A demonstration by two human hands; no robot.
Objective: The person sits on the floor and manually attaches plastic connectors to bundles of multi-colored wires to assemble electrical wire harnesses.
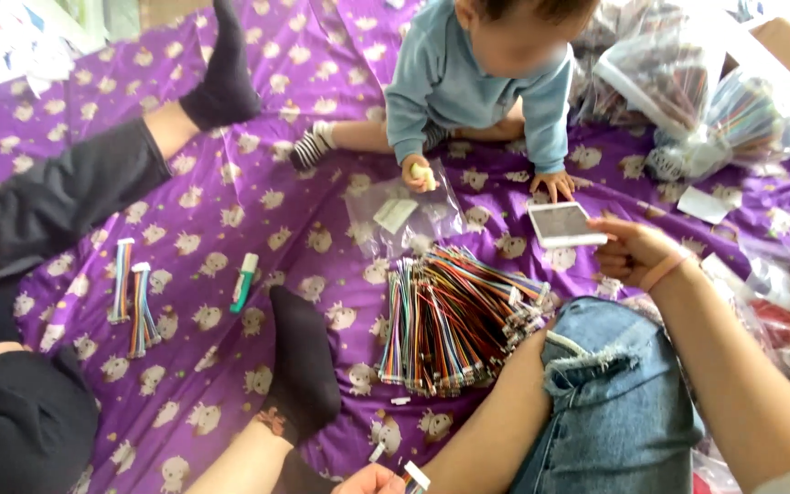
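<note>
My right hand (637,252), a pink band on its wrist, holds a white phone (564,224) by its right edge above the purple patterned sheet (230,197). Only the fingers of my left hand (372,480) show at the bottom edge, pinched on a small white-ended cable piece (415,477). A large bundle of multicoloured ribbon cables (454,316) lies between my hands, beside my denim-clad knee (614,402). A small child in a blue top (468,78) sits just beyond the phone, with one hand on a clear plastic bag (400,215).
Another person in black (57,197) sits at the left, with black-socked feet (304,366) reaching across the sheet. Two short cable strips (133,293) and a green-and-white marker (244,282) lie nearby. Clear bags of cables (701,105) are piled at the top right.
</note>
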